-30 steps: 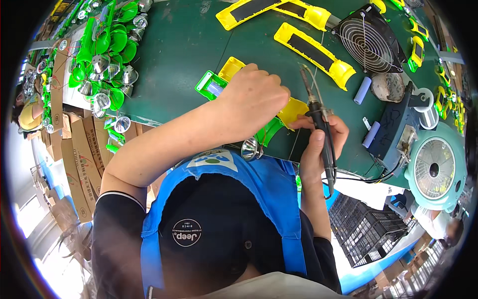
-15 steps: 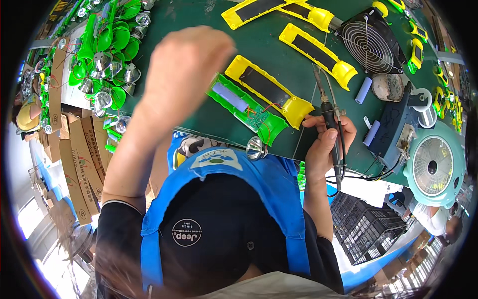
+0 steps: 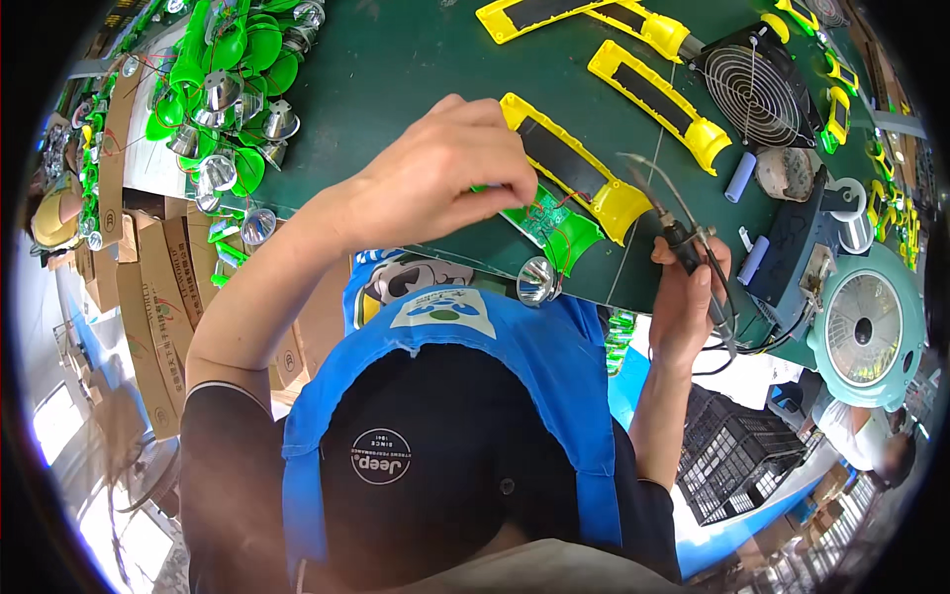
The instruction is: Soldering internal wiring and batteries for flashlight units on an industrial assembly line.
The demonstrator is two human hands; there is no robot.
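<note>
My right hand is closed around a soldering iron, whose tip points up and to the left. A bent thin metal tube runs beside the tip. Over the green half of a torch casing, my left hand is closed in a pinch; what its fingertips hold is hidden. Inside that casing shows a green circuit board with thin red wires. A silver reflector cup hangs by a wire at the casing's near end. Just beyond lies a yellow casing half with a dark panel.
More yellow casing halves lie further back, beside a black fan with a wire guard. Blue cylindrical cells and a dark soldering station are on the right, near a pale green fan. Green casings with reflectors crowd the left.
My left hand has come down and right onto the green casing, covering the battery. The soldering iron in my right hand has tilted further left. The whole view has shifted slightly.
</note>
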